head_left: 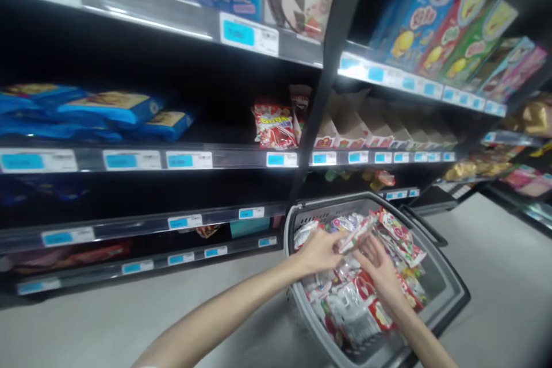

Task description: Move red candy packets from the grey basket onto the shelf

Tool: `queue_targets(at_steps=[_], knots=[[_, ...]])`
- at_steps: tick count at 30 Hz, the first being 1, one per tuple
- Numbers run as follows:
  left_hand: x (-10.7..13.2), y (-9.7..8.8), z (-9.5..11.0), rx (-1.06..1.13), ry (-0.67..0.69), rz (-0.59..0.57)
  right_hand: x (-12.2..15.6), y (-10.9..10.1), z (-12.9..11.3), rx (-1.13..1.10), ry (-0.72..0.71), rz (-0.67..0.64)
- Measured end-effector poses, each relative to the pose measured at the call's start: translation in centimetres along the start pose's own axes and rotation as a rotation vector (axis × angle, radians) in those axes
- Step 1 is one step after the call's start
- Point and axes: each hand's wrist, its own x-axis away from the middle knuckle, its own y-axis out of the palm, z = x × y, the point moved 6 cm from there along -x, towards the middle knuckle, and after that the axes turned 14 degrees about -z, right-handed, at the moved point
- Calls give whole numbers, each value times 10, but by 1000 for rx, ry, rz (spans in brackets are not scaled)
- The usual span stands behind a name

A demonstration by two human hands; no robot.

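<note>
My left hand [321, 250] is inside the grey shopping basket [448, 276], its fingers closed on the end of a small red-and-white snack packet [360, 232]. Against the same packet's right side, my right hand [380, 267] has its fingers curled around the edge. The packet is tilted and partly hidden by my fingers. Below and around both hands lie several loose snack packets, among them a red-and-white bag [394, 227] beside my right hand and a silvery clear-wrapped packet [351, 310] underneath.
Dark store shelves rise in front. A red candy bag [276, 126] stands near the upright post [317, 98]. Blue packets [116, 108] lie at left, and a row of open cartons [349, 123] stands at right. The basket's black handle [425, 224] sticks out at its far right side.
</note>
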Motion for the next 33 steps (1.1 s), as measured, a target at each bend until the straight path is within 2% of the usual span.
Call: queue_targets(at_steps=[4,7,11,13,15,17,20,24,28,33], knots=[[5,8,15,-233,122,-140,-3,-5,-6,62,45,-141],[9,7,20,-250,164,-133,-10,-16,-15,92,76,-164],[10,3,20,-255,251,-45,-24,-12,-38,15,71,-143],[10,2,19,-296,294,7,-30,-2,-49,-45,59,-100],[10,0,18,-326,282,61,-33,15,-57,-72,53,-89],[10,-4,17,-325,242,119,-35,32,-61,-73,46,-128],[14,-13,18,-255,213,226,-37,49,-66,-75,35,-254],[20,-22,18,-85,296,365,-45,44,-79,-43,7,-377],[19,-21,16,9,378,400,-54,32,-85,-9,36,-450],[20,-27,12,88,375,494,-69,31,-102,30,-7,-389]])
